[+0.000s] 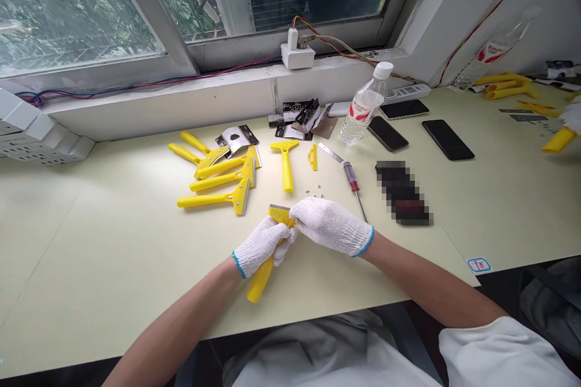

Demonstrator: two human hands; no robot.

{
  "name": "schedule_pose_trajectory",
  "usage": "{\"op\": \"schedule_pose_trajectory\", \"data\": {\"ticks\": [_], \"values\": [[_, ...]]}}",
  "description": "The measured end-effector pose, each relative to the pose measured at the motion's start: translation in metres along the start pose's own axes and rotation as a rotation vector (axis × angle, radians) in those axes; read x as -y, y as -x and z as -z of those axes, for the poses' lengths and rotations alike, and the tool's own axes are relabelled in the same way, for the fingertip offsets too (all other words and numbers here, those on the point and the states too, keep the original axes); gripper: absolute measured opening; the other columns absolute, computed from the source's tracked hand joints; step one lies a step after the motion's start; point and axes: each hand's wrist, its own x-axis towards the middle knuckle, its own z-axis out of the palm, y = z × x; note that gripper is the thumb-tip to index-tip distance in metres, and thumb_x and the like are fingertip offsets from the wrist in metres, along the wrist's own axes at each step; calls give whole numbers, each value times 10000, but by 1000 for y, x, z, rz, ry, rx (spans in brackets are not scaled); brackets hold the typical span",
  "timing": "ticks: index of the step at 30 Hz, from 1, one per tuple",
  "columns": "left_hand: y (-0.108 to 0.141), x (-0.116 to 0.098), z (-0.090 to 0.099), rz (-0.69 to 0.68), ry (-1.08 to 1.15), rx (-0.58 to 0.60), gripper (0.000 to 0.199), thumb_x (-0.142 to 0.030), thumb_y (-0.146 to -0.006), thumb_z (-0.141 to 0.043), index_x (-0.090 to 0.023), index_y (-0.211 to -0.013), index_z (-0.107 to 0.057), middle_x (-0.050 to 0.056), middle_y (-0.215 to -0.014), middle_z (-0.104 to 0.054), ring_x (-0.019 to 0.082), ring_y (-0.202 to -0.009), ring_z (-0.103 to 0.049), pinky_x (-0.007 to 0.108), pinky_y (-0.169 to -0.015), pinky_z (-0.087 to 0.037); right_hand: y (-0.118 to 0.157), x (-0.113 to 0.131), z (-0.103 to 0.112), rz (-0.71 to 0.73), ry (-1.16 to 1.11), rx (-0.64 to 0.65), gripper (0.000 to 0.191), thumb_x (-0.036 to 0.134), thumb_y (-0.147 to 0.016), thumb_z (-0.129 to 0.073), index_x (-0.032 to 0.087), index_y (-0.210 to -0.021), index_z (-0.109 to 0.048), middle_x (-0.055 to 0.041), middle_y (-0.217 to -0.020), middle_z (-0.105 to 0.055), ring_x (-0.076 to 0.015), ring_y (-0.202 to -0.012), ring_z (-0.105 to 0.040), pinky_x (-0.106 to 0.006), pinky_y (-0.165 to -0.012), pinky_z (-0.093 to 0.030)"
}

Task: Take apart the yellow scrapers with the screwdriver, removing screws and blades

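My left hand [263, 245], in a white knit glove with a blue cuff, is wrapped round a yellow scraper [259, 283]. Its head points away from me and shows a metal blade edge. My gloved right hand [330, 224] is pinched at the right side of that head; whatever lies between its fingertips is hidden. Just beyond lie several tiny metal fasteners [319, 186], a yellow scraper body [287, 169], a small yellow clamp piece [313, 157] and a loose blade [330, 152]. A screwdriver [351, 178] rests right of them. Several bladed scrapers [206, 200] lie to the left.
Black-and-white packaging [306, 118] lies near the windowsill. A water bottle [363, 109] stands before a power strip [408, 92]. Phones [448, 139] and a pixelated dark item [403, 193] lie to the right. Another person's gloved hand [572, 115] holds a yellow handle at the right edge.
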Motion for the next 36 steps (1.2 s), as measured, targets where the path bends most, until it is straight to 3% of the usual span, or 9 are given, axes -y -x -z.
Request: {"op": "schedule_pose_trajectory", "data": {"ticks": [5,10,14,16,18,20,24,28,36], "values": [[-1,2,-4,-12,-75,-32,54,-264,-798,-564,-219,-772,-550,-64,-495,-452,100,-423,-375,233,-489,-383,0,5,-5,57,83,15,121,93,-1032,-580,170,-959,-638,-80,-863,-714,-237,-759,-676,-357,-722,-475],[-2,2,-2,-37,-102,-12,174,-331,-879,-565,-223,-746,-535,-59,-457,-451,104,-391,-376,238,-471,-376,-3,12,-5,103,174,-30,182,64,-1016,-542,192,-901,-599,-43,-768,-642,-224,-687,-622,-367,-665,-396],[-2,1,0,-32,-101,14,201,-331,-881,-558,-226,-716,-509,-57,-443,-434,105,-382,-375,236,-449,-374,-5,8,1,223,173,-48,197,76,-1039,-522,198,-900,-592,-33,-757,-641,-213,-668,-605,-361,-656,-408],[-1,0,-1,-17,-53,16,146,-299,-835,-568,-227,-723,-509,-66,-459,-417,101,-392,-353,237,-434,-370,-4,-2,5,229,68,-86,184,78,-1018,-524,205,-902,-589,-33,-771,-659,-200,-680,-608,-342,-669,-450],[0,-1,-1,-7,16,-17,86,-277,-790,-578,-222,-751,-525,-68,-517,-437,91,-414,-329,234,-419,-363,0,-17,9,129,-131,-148,153,66,-951,-550,210,-943,-602,-33,-834,-704,-180,-733,-649,-307,-717,-513],[1,-2,0,-9,87,-64,89,-279,-770,-595,-214,-789,-539,-53,-625,-506,77,-438,-332,231,-406,-360,4,-38,12,-63,-322,-193,186,65,-886,-588,220,-984,-614,-18,-892,-738,-156,-757,-686,-274,-759,-554],[2,-2,2,-15,156,-46,154,-296,-784,-648,-197,-878,-575,-13,-814,-600,66,-468,-392,236,-403,-390,11,-79,11,-339,-303,-132,179,85,-821,-660,209,-948,-635,-18,-841,-743,-174,-728,-708,-286,-735,-556],[3,-1,1,-27,164,-31,162,-301,-798,-660,-190,-890,-587,-13,-812,-590,65,-471,-409,235,-402,-405,12,-97,-1,-382,-290,-1,169,99,-837,-678,185,-981,-664,-44,-898,-772,-187,-774,-733,-296,-772,-554],[2,1,3,-19,172,-10,155,-287,-802,-655,-189,-899,-584,0,-853,-615,65,-468,-417,245,-401,-418,13,-98,-8,-388,-279,13,139,94,-871,-683,163,-988,-709,-63,-904,-789,-215,-818,-760,-326,-824,-558]]}}
